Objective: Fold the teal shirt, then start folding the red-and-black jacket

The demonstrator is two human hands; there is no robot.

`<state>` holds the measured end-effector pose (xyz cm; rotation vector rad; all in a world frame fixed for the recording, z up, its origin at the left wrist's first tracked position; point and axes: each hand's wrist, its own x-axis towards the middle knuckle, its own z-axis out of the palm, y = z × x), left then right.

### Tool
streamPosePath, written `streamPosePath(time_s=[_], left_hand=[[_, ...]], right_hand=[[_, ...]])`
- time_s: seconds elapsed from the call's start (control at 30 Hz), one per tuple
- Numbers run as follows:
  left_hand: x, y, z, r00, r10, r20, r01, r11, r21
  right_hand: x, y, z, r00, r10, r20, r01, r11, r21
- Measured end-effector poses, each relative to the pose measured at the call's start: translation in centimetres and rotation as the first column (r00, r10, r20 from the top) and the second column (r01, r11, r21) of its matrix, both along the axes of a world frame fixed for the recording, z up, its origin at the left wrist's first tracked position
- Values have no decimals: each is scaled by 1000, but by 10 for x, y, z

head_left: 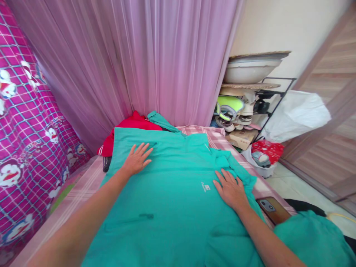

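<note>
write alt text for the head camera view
A person's left hand and right hand lie spread on a teal garment laid out over a pink checked cloth, the right beside a small white logo. A phone lies at right, red clothing shows past the garment's far left edge, and a purple curtain hangs behind.

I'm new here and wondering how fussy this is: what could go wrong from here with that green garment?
The green garment might crease, as it looks bunched beside the right hand, while the left hand rests on a flatter part.
The phone lies near the edge of the pink checked cloth, so a sideways sweep could knock it off.
The red clothing borders the garment's far side and might get dragged along.
</note>
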<state>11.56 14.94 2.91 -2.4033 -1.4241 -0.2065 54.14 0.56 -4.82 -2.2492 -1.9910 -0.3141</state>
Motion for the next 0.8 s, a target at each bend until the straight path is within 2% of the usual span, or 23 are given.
streamPosePath(time_s=[0.03, 0.1, 0.17, 0.23, 0.4, 0.5, 0.6, 0.67, 0.73, 0.77, 0.8], left_hand=[[10, 7, 2, 1000, 0, 7, 0, 1000, -7], [24, 23, 5, 996, 85, 19, -84, 995, -48], [29, 37, 8, 983, 181, 9, -178, 977, -118], [29, 48, 10, 977, 211, -17, -211, 961, -180], [29, 56, 13, 966, 257, -33, -257, 932, -254], [32, 57, 9, 965, 258, -46, -261, 925, -275], [33, 57, -1, 967, 253, -33, -253, 938, -238], [32, 57, -8, 967, 253, -9, -250, 946, -207], [30, 56, -15, 969, 245, 13, -239, 955, -173], [30, 56, -17, 970, 243, 22, -236, 959, -155], [29, 56, -18, 970, 242, 29, -235, 961, -143]], right_hand=[[1, 0, -1, 1000, 1, 3, -2, 1000, 5], [1, 1, -1, 1000, 2, 2, -2, 1000, 3], [0, 2, -1, 1000, 0, 3, 0, 1000, -2], [-1, 1, 0, 1000, 0, 8, 0, 1000, 4], [1, -3, 2, 1000, -7, -13, 7, 1000, 22], [-4, 4, 16, 997, 61, -46, -58, 996, 71], [-29, 31, 43, 968, 228, -101, -210, 964, 165], [-51, 61, 59, 923, 337, -188, -309, 937, 160], [-64, 95, 67, 867, 417, -273, -419, 906, 54], [-64, 111, 67, 871, 388, -302, -417, 908, -36], [-60, 126, 65, 899, 307, -313, -361, 923, -131]])
